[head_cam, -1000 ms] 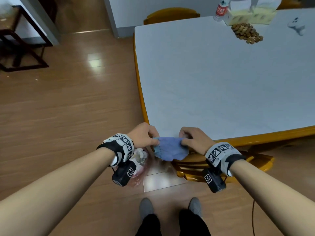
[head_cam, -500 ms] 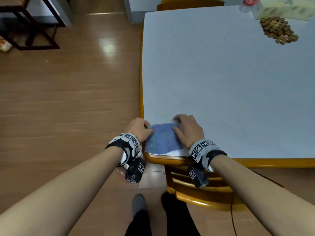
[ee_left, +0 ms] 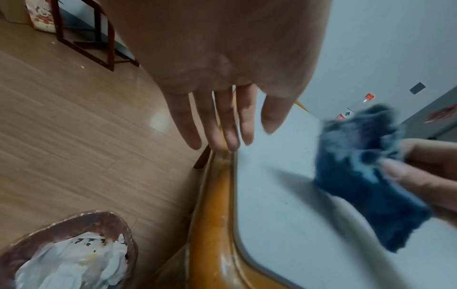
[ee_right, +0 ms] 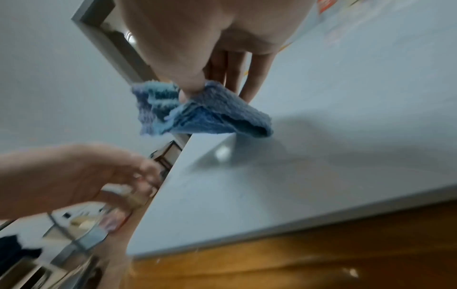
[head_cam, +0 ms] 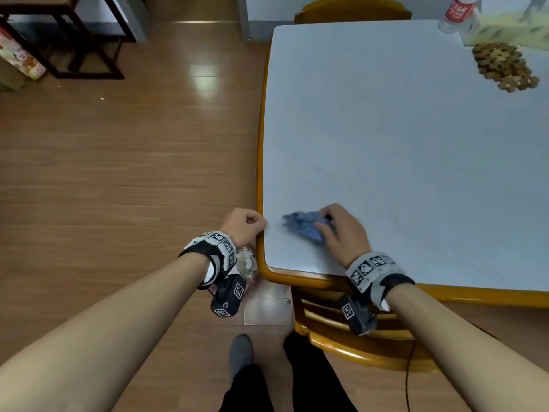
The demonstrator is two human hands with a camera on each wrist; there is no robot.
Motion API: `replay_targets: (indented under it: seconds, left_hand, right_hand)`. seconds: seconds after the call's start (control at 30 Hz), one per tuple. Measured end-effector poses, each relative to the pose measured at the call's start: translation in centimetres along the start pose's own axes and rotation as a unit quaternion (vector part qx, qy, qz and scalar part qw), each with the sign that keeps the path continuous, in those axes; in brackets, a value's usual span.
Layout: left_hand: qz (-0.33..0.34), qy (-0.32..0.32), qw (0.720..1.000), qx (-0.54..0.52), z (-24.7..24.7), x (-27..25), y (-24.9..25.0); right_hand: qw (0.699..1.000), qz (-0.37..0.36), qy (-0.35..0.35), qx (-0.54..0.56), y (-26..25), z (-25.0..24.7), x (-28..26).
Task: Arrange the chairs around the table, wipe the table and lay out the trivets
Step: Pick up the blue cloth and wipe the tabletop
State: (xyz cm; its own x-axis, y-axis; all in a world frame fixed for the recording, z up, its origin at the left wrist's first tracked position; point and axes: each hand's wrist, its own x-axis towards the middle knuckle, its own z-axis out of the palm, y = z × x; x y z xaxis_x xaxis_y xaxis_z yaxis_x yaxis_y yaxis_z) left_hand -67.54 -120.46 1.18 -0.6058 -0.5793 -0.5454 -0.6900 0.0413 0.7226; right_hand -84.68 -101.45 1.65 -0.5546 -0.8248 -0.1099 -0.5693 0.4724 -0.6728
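Observation:
A crumpled blue cloth (head_cam: 301, 226) lies on the white table (head_cam: 386, 144) near its front left corner. My right hand (head_cam: 329, 230) pinches the cloth (ee_right: 205, 117) between thumb and fingers, and part of it touches the tabletop (ee_right: 321, 156). My left hand (head_cam: 245, 224) hangs just off the table's left edge, fingers relaxed (ee_left: 230, 125), holding nothing. A stack of wooden trivets (head_cam: 505, 66) sits at the far right of the table. One wooden chair (head_cam: 356, 337) is tucked under the near edge, and another chair (head_cam: 353, 8) stands at the far end.
A waste bin (ee_left: 74, 254) with white paper in it stands on the floor below my left wrist. A water bottle (head_cam: 457, 10) and a tissue pack (head_cam: 505, 25) are at the table's far right. A dark wooden frame (head_cam: 74, 40) stands far left on the wood floor.
The cloth lay flat under both hands at the corner. Now my right hand has bunched it up and drawn it rightward, and my left hand has let go and moved off the left edge.

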Motion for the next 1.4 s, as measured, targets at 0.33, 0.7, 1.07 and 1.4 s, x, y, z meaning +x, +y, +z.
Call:
replay_targets:
  seconds: [0.33,0.7,1.07,1.4]
  left_hand:
    - [-0.004,0.009,0.989,0.145,-3.1,-2.9,-4.4]
    - [-0.070,0.058,0.970,0.225,-12.7,-6.7,-12.9]
    - [0.031,0.027,0.980,0.192,-7.9,-3.5,-4.7]
    - [0.045,-0.001,0.989,0.138,-1.5,-1.7,-2.5]
  right_hand:
    - [0.984,0.151,0.002,-0.089,1.3,4.2,-2.7]
    - [0.990,0.063,-0.053,0.112,-14.0,16.1,-0.5]
    - [0.994,-0.006,0.105,-0.022,-6.8,1.8,-1.0]
    - [0.983,-0.077,-0.119,-0.118,-1.3,4.4,-1.2]
